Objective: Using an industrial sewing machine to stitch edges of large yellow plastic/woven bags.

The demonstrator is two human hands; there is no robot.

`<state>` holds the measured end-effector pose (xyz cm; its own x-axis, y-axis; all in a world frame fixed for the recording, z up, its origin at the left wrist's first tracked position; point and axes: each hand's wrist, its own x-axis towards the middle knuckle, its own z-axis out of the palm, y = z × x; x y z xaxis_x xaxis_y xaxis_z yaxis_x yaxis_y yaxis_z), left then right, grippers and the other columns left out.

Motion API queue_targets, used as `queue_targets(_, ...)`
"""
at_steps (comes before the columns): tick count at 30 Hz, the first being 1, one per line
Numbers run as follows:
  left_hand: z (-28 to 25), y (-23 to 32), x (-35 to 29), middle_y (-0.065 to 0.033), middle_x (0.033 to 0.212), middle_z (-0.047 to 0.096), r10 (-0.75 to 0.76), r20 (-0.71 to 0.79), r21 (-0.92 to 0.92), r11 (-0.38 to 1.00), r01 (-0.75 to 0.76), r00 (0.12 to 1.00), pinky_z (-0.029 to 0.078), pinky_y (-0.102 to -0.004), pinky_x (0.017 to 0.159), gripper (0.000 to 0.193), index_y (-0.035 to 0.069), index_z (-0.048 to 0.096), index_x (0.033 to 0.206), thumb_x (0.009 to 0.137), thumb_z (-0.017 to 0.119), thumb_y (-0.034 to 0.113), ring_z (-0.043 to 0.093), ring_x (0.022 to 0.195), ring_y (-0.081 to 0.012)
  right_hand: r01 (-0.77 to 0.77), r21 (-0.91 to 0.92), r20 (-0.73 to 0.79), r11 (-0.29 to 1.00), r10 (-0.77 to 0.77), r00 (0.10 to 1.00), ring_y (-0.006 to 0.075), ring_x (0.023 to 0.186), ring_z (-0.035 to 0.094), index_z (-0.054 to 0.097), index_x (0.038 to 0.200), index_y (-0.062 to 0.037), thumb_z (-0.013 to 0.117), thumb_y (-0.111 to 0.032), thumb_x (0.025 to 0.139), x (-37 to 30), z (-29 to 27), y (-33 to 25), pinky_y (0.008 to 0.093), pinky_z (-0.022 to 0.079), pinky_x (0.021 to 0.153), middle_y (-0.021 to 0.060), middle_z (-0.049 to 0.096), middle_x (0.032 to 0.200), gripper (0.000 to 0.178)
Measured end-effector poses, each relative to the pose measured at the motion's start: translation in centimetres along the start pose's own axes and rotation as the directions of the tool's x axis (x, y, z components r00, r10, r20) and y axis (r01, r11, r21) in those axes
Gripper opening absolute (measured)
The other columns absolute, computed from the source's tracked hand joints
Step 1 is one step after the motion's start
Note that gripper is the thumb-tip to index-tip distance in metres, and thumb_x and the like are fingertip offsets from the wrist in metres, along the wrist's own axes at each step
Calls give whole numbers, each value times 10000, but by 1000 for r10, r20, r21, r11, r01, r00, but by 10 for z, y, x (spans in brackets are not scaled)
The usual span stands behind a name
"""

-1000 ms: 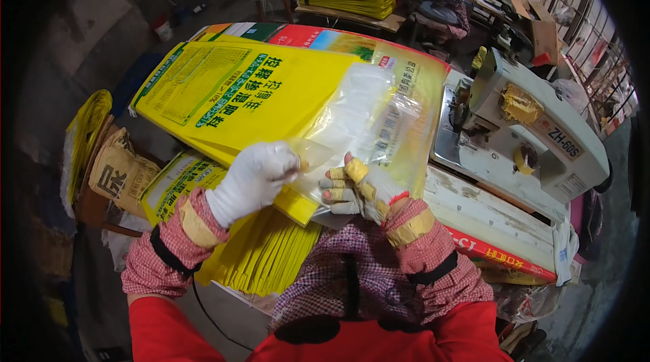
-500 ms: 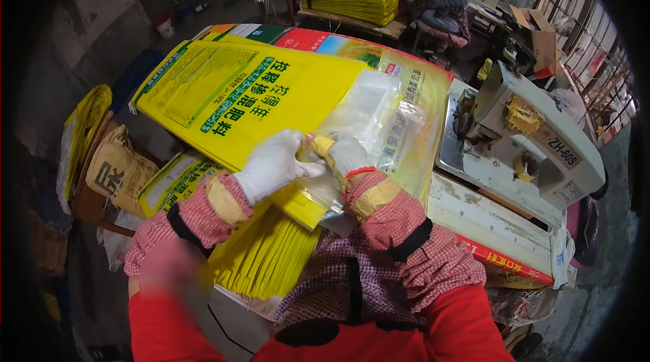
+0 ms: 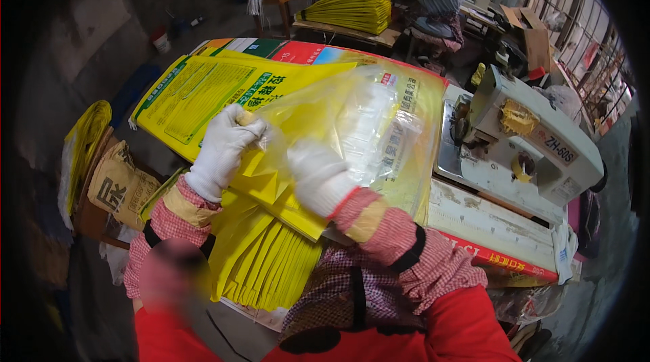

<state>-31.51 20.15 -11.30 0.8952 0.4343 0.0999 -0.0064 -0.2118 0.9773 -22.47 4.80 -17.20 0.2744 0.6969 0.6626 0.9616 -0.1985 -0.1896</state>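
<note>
Left hand (image 3: 220,152) is pinching the yellow sack (image 3: 223,91) mouth; right hand (image 3: 318,176) (inside the clear liner (image 3: 352,118), seemingly spread) is seating it, needing deeper pushing next.

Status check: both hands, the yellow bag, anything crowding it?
Left hand pinches the clear liner at the yellow bag mouth. Right hand inside the liner. Sewing machine close on the right, not touching.

Sewing machine (image 3: 521,139) blocks right; yellow bag stack (image 3: 261,257) crowds front.
</note>
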Motion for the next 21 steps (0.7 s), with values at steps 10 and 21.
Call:
queue_targets(10,-30,62,-63,-21,807,534,210,-82,-145,965,-220,974,431,-226,647,180,75,440,887,853,593,162,510,698,-95,-542,840,406,2,661,631,272,922,569,577,1068,-98,462,-336,876,-20,78,182,383,461,799,136,597,999,326)
queue_targets(21,14,2,-107,-55,728,578,-453,848,516,826,-227,276,453,-280,635,78,54,591,860,801,583,104,553,656,-188,18,984,150,-176,885,441,189,856,567,522,1146,-71,494,-496,867,3,41,128,336,478,709,63,598,949,509)
